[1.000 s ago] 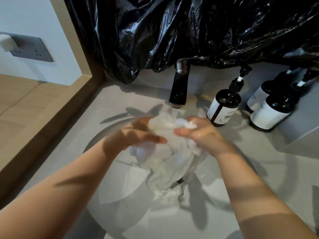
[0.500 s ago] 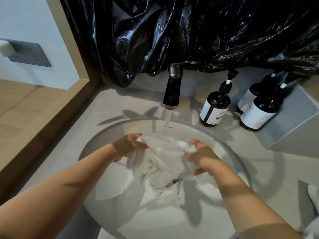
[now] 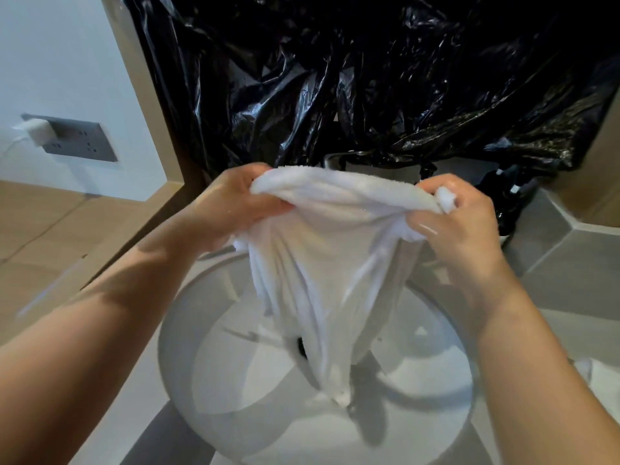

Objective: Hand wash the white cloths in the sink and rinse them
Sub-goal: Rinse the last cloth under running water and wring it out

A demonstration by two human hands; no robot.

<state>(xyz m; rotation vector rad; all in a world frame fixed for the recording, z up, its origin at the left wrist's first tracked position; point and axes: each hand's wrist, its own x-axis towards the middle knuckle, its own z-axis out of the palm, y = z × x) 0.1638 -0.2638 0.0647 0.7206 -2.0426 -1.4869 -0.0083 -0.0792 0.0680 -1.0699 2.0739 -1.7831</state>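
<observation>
Now left hand and right hand each grip the white cloth above the sink

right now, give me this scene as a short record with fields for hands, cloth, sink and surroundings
left hand: grips the top left edge of the white cloth
right hand: grips its bunched top right edge
cloth: stretched between both hands, hanging, lower tip down in the sink
drain: partly behind the cloth
behind: black plastic sheet
left wall: grey socket plate with white charger
right edge: second white cloth
</observation>
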